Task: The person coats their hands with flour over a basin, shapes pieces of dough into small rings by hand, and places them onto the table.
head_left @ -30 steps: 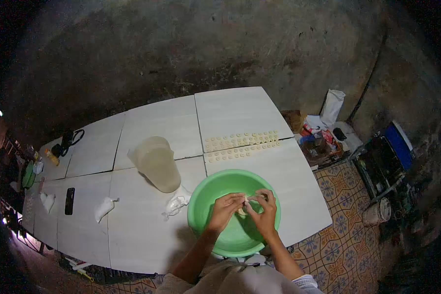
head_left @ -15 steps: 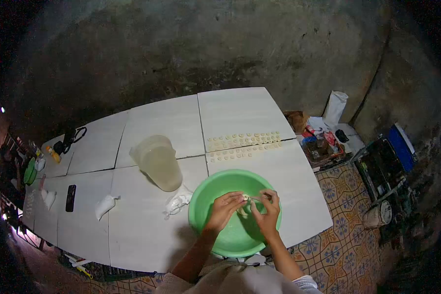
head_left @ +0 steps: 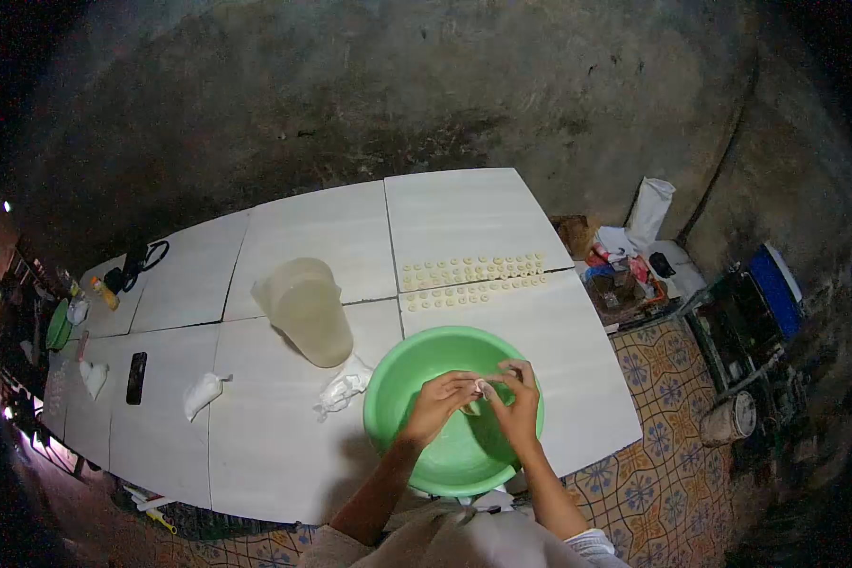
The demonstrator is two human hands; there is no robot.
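Observation:
Over a green basin (head_left: 379, 417) at the table's near edge, both of my hands meet at a small pale piece of dough (head_left: 481, 386). My left hand (head_left: 435, 407) pinches it from the left with the fingertips. From the other side my right hand (head_left: 518, 405) closes thumb and fingers on the same piece. Beneath the hands, a pale dough lump (head_left: 470, 409) shows in part; whether it lies in the basin or hangs from a hand I cannot tell. Beyond the basin, several small dough rings (head_left: 464, 275) lie in rows on the white table (head_left: 577, 379).
A clear plastic pitcher (head_left: 308, 317) of cloudy liquid stands left of the basin, beside a crumpled white plastic bag (head_left: 343, 386). Farther left lie a small white bag (head_left: 204, 395) and a black phone (head_left: 136, 379). A bucket (head_left: 729, 418) stands on the floor at right.
The fingers of both hands have drawn closer together around the small dough piece. My right fingers have shifted slightly left. The basin and table items stay put.

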